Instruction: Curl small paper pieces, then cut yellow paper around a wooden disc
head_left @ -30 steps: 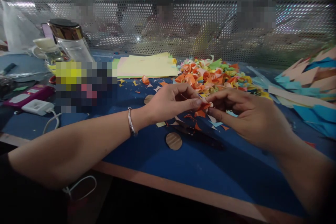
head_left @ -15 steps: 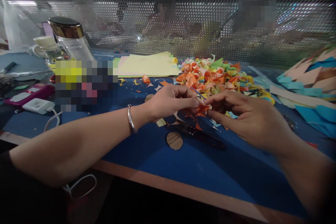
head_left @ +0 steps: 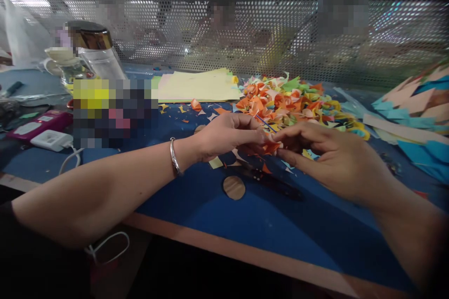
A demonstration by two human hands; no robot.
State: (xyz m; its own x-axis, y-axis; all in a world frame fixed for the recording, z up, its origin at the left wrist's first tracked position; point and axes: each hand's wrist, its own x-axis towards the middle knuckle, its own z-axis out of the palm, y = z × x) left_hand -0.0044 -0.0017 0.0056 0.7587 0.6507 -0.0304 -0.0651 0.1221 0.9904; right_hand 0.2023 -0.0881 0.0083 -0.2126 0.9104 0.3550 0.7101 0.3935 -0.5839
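Note:
My left hand [head_left: 228,136] and my right hand [head_left: 329,161] meet above the blue table, both closed in a pinch on a small orange paper flower [head_left: 271,148]. Its petals show between the fingertips, while the rest is hidden by them. A thin blue stick [head_left: 265,122] juts up and left from between the hands; which hand holds it I cannot tell. Just behind lies a heap of curled paper pieces [head_left: 291,100] in orange, yellow, green and pale blue. Below the hands are a round cardboard disc [head_left: 234,188] and a dark, flat, long tool [head_left: 280,186] in shadow.
Paper scraps [head_left: 216,162] are strewn near my left hand. A stack of pale yellow sheets [head_left: 199,85] lies behind. At left stand a glass bottle [head_left: 103,60] and a white charger [head_left: 52,140]. Layered folded paper [head_left: 417,98] sits at right. A perforated metal screen [head_left: 196,23] closes the back.
Both hands stay in almost the same place with the orange paper flower between them. The fingertips shift only slightly, and the view moves a little.

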